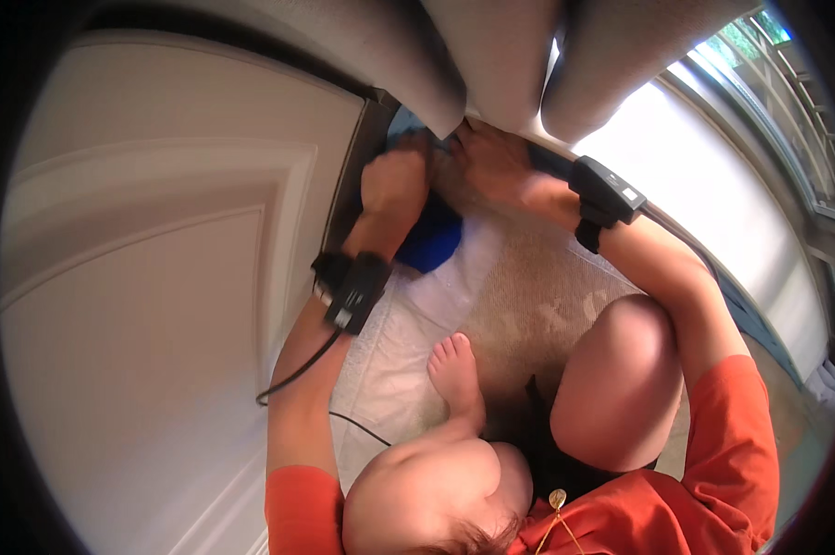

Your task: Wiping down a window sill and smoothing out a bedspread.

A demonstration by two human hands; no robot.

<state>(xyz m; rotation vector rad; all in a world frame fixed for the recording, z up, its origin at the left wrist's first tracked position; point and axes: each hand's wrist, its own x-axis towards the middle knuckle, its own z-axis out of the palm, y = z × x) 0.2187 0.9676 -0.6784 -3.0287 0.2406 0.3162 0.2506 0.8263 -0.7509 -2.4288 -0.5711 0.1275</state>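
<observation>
My left hand (395,177) is curled close to the dark edge of the door frame, beside a light blue surface (405,123) in the corner. My right hand (493,165) lies low beside it, palm down, with its fingers pointing toward the left hand. The fingertips of both are blurred or shaded, so I cannot tell whether either holds anything. A deep blue object (434,239), of a kind I cannot make out, lies below the left wrist. Under it is a whitish sheet (389,347) on the floor.
A pale panelled door (146,277) rises on the left. Large pale rounded forms (493,55) hang overhead, close to the hands. Brown ribbed material (528,298) covers the floor's middle. A white panel (695,180) and a window (771,55) stand right. Cables (299,378) trail from both wrist devices (608,189).
</observation>
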